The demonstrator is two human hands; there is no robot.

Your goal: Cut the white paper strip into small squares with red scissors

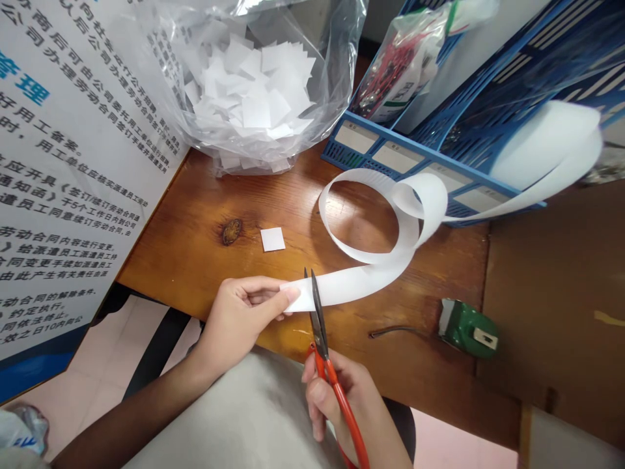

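Between thumb and fingers, my left hand (247, 309) pinches the end of a long white strip (351, 284). The strip curls in loops over the table and runs right to a roll (549, 146) by the blue rack. My right hand (346, 397) grips scissors (319, 326) with red handles and dark blades. The blades are slightly apart and lie across the strip, a little right of my left fingertips. One cut white square (272, 239) lies on the wood beyond my left hand.
A clear plastic bag (332, 98) full of white squares (258, 85) stands at the back. Blue file racks (381, 146) hold a bag of red parts (395, 71). A green tape measure (469, 327) sits at the right. A printed board (63, 163) leans at the left.
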